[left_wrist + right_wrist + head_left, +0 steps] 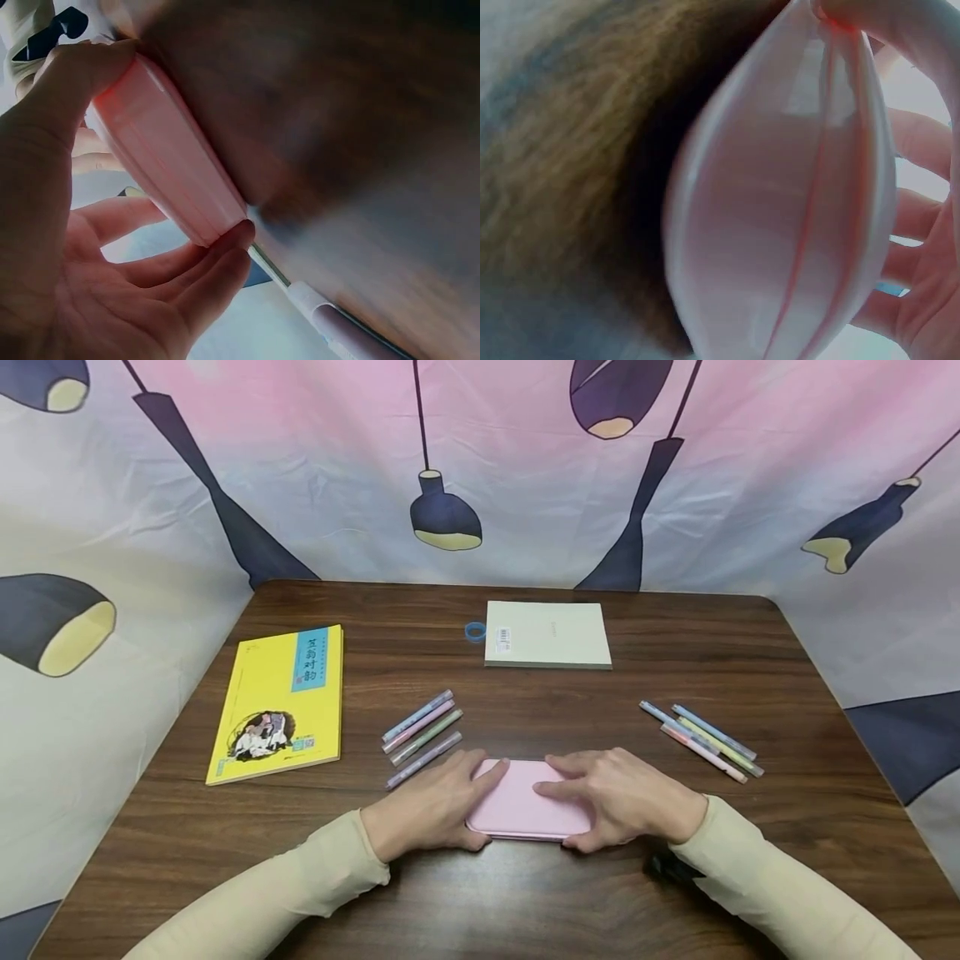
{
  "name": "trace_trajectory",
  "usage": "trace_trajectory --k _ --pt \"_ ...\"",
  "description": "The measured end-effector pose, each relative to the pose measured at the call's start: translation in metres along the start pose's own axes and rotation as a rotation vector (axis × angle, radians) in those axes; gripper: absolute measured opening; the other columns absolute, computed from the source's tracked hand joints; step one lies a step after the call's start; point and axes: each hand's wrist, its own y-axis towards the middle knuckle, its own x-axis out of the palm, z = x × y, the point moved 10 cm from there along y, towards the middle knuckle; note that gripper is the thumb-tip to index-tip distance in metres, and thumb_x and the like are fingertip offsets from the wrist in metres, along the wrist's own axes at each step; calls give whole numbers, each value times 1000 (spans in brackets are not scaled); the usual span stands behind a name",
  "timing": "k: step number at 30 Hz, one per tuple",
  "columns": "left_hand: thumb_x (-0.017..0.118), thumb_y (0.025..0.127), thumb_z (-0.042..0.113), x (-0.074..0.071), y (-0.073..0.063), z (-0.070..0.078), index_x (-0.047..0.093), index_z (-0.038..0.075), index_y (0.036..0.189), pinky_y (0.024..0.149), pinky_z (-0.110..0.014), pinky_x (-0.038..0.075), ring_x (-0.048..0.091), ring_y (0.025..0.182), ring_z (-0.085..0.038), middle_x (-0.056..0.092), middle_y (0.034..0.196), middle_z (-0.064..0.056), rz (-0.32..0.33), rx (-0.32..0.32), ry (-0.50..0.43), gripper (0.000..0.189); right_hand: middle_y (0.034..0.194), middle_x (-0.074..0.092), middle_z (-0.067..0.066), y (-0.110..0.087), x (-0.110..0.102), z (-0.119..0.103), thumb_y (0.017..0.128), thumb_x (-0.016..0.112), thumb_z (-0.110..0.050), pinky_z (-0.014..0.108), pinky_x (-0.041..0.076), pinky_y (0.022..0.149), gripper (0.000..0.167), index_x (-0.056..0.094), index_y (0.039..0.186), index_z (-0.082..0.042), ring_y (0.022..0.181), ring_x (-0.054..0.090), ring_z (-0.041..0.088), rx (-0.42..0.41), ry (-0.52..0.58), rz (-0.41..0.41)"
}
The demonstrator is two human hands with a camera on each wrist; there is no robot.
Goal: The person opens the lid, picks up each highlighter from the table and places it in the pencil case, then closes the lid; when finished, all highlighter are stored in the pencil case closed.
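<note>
A pink rectangular case (521, 806) with rounded corners and a seam along its side lies flat on the table's near middle. My left hand (435, 802) grips its left end, thumb at the near edge and fingers at the far edge, with the index finger over the lid's corner. At the other end my right hand (630, 795) holds the case the same way, one finger resting on the lid. In the left wrist view, thumb and fingertips pinch opposite ends of the case's short side (169, 150). The right wrist view shows its curved glossy side (772, 195) close up.
Several pens (423, 727) lie left of the case, and several more pens (705, 743) to the right. A yellow book (262, 693) sits at the left. Farther back are a pale notebook (551, 635) and a blue ring (475, 632). Printed cloth surrounds the wooden table (525, 902).
</note>
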Motion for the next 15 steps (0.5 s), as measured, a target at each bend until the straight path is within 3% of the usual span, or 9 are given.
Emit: trace_trajectory --k 5,15 --pt "86 69 42 -4 1 1 47 0 144 93 -38 53 60 105 -26 57 122 -16 27 39 -29 94 123 69 13 -2 -7 3 71 80 -51 33 58 80 60 72 125 -25 102 71 19 -11 102 31" --pt "90 65 51 -1 -4 -13 43 6 149 99 -39 49 57 115 -25 54 130 -15 -11 -40 -218 106 126 67 13 3 -7 18 83 76 -49 31 57 86 53 71 125 -16 108 68 17 -3 316 -32"
